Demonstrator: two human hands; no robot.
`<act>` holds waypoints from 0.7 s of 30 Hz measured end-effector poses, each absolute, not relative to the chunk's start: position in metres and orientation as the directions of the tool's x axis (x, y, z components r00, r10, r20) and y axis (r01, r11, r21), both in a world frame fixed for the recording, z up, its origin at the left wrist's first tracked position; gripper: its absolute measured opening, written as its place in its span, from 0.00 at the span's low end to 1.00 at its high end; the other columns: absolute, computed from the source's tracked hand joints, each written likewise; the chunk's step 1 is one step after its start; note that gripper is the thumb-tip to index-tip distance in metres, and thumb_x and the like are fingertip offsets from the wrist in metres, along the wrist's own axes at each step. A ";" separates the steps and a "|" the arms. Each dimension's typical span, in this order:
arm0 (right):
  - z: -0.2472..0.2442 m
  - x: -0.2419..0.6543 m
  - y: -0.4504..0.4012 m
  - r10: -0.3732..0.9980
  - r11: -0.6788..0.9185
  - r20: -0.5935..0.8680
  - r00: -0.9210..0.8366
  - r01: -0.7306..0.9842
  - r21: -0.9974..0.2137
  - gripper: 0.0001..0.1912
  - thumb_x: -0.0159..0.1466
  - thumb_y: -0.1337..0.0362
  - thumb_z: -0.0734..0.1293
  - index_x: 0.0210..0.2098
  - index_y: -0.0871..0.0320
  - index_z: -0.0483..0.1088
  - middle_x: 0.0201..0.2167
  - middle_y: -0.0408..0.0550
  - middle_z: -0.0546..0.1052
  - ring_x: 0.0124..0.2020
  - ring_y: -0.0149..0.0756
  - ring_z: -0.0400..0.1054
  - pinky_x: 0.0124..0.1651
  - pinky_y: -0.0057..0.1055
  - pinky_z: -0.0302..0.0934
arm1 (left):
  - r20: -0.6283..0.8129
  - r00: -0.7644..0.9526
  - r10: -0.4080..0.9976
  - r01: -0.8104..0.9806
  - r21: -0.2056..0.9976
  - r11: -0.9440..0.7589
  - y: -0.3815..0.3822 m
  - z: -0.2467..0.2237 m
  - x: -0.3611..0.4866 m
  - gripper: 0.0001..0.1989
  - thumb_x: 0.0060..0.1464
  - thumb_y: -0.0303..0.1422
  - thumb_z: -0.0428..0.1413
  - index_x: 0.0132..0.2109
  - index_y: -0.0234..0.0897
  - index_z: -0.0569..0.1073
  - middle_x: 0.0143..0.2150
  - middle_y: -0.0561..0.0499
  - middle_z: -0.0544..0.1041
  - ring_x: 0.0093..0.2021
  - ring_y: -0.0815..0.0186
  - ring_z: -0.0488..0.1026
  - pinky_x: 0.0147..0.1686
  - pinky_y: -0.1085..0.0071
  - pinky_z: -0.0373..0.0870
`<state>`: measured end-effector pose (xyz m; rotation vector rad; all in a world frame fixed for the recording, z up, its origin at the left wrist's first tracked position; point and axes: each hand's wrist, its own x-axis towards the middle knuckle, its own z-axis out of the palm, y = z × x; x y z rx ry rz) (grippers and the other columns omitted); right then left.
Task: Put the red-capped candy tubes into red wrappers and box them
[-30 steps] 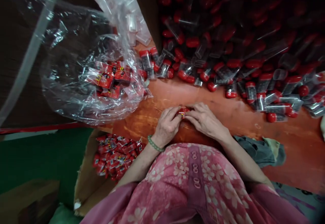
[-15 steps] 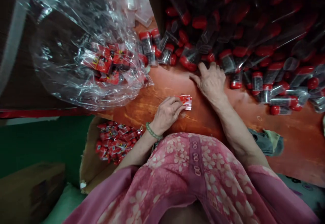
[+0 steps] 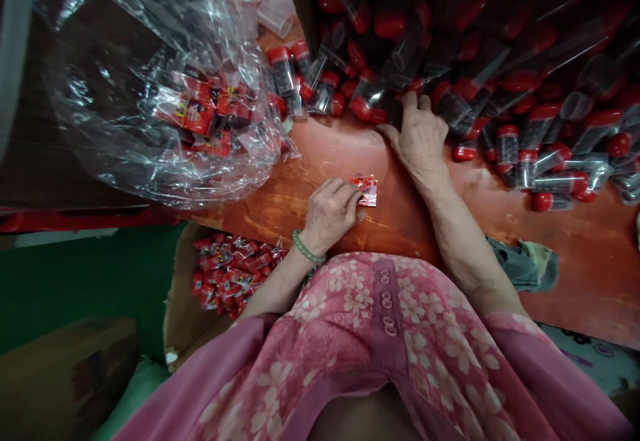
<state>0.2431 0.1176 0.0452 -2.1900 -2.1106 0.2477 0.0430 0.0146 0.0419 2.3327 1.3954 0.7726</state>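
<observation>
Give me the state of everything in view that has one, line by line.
Left hand: closed on a red packet
Red packet: held, partly covered
Right hand: at the red-capped tubes, grip unclear
Red-capped tubes: heaped, many lying down
Clear plastic bag: crumpled, bagged packets showing through
Cardboard box: open, boxed packets heaped inside
Cloth: crumpled
Green bracelet: worn

Right hand leaves packet for tubes

A second ago both hands met at the packet. Now the right hand has moved toward 1 o'clock, its fingertips a little deeper at the tubes' edge than half a second ago. Only the left hand keeps the packet, whose 3 o'clock end is now exposed.
</observation>
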 end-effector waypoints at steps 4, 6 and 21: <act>0.045 0.255 0.107 0.999 0.037 0.045 -0.026 0.963 -0.265 0.25 0.75 0.51 0.52 0.58 0.62 0.65 0.49 0.66 0.75 0.45 0.53 0.74 0.47 0.50 0.66 | 0.331 0.248 0.910 0.565 0.714 -0.414 0.016 0.044 0.043 0.05 0.59 0.32 0.62 0.35 0.36 0.80 0.31 0.51 0.81 0.32 0.68 0.76 0.35 0.72 0.72; 0.051 0.261 0.093 0.999 0.036 0.049 -0.023 0.955 -0.294 0.23 0.75 0.55 0.50 0.56 0.62 0.67 0.46 0.63 0.77 0.44 0.52 0.74 0.48 0.51 0.66 | 0.327 0.214 0.920 0.509 0.767 -0.391 0.015 0.047 0.044 0.04 0.58 0.32 0.64 0.36 0.37 0.81 0.32 0.52 0.82 0.32 0.69 0.78 0.35 0.72 0.73; 0.088 0.293 -0.023 0.979 0.145 0.048 -0.199 0.509 -0.848 0.15 0.72 0.59 0.61 0.55 0.52 0.74 0.46 0.51 0.81 0.46 0.42 0.77 0.50 0.42 0.72 | 0.350 0.294 0.889 0.329 0.837 -0.438 0.011 0.069 0.046 0.07 0.56 0.34 0.67 0.35 0.35 0.81 0.33 0.51 0.83 0.34 0.70 0.80 0.36 0.75 0.76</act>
